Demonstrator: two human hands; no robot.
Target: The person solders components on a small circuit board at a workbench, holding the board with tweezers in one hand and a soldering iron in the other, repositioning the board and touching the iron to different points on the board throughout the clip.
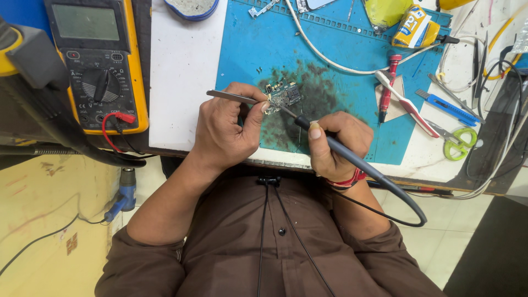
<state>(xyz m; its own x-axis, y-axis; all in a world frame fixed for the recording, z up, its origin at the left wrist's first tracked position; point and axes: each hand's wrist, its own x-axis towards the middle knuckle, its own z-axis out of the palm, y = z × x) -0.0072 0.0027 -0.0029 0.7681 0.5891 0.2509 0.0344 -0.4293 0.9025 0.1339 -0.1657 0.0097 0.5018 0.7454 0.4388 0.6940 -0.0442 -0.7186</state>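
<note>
Left hand [223, 132] pinched tweezers [231, 97]; right hand [335, 144] clamped soldering iron [308, 127]. Circuit board [284, 95], 12 o'clock from hands: light, stiff, fragile, best taken by edges; tip contact probably, unclear.

Place: electronics repair workbench.
Signs: yellow digital multimeter [99, 66], blue repair mat [341, 71] scorched dark, soldering iron [330, 144] on a small circuit board [284, 94], tweezers [231, 97], scissors [455, 140], loose cables.

light: bright, even | shadows: soft, beneath hands | focus: sharp | edges: wide-angle bending
</note>
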